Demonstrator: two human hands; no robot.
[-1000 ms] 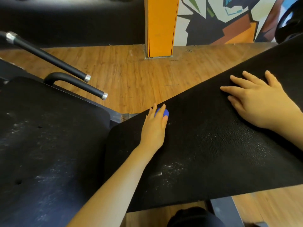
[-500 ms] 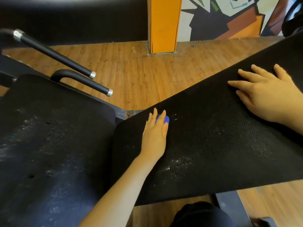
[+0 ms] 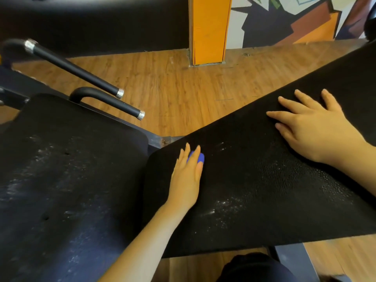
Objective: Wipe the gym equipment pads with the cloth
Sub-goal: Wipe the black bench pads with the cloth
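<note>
A long black bench pad (image 3: 264, 190) slants from the lower middle up to the right edge. My left hand (image 3: 186, 180) lies flat on its near-left end, fingers straight, pressing a small blue cloth (image 3: 197, 157). Only a bit of the cloth shows past my fingertips. My right hand (image 3: 313, 127) rests flat farther up the same pad, fingers spread, holding nothing. White dusty specks (image 3: 221, 206) mark the pad just right of my left wrist. A second black seat pad (image 3: 61, 180) fills the left side and carries pale smears.
Two black bar handles with metal caps (image 3: 81, 72) (image 3: 114, 100) stick out behind the seat pad. Wooden floor (image 3: 183, 88) lies beyond, with an orange pillar (image 3: 209, 29) and a painted wall. My dark-clothed knee (image 3: 254, 267) shows under the bench.
My left hand with the cloth has slid slightly back from the pad's far edge toward me. My right hand stays flat in the same place. The view has shifted a little.
</note>
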